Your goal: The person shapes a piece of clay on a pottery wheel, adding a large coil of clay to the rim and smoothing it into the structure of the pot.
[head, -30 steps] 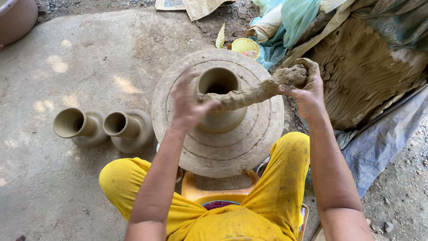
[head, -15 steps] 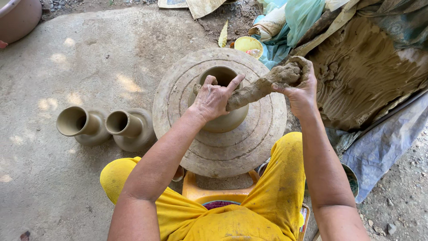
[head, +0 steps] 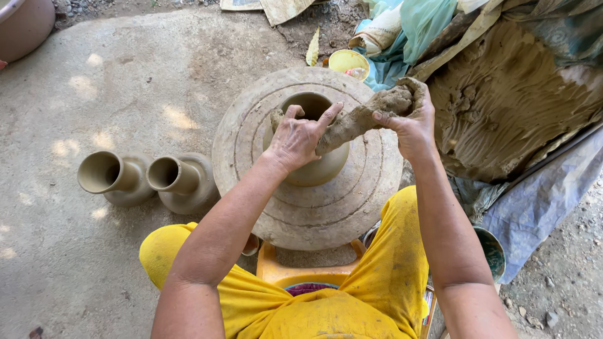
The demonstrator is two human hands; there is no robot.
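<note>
Clay coil: thick rough rope of wet grey-brown clay [head: 355,119], lumpy and cracked on the surface, fat at the right end, thinner toward the left, stretched over the right side of the pot mouth
Pot: small round grey clay pot with an open dark mouth [head: 312,171], sitting dead centre on the wheel, wall smooth and damp
Wheel: round flat clay-coated wheel with ringed grooves [head: 251,157], resting over an orange plastic stand [head: 279,271]
Left hand: left hand [head: 296,139] on the pot rim, fingers [head: 330,116] curled and pinching the thin end of the coil against the rim
Right hand: right hand [head: 411,122] up past the right edge of the wheel, fingers wrapped snug round the fat end of the coil
Finished pieces: two grey clay vases with flared necks [head: 147,179], lying side by side on the concrete floor [head: 81,88] left of the wheel, touching or near enough
Clay pile: big mound of brown raw clay [head: 509,113] at the right, on grey plastic sheeting [head: 540,207]
Containers: small round yellow tub [head: 349,63] just beyond the wheel; no readable label or sign anywhere
Clothing: yellow fabric over the knees [head: 389,276], either side of the stand
</note>
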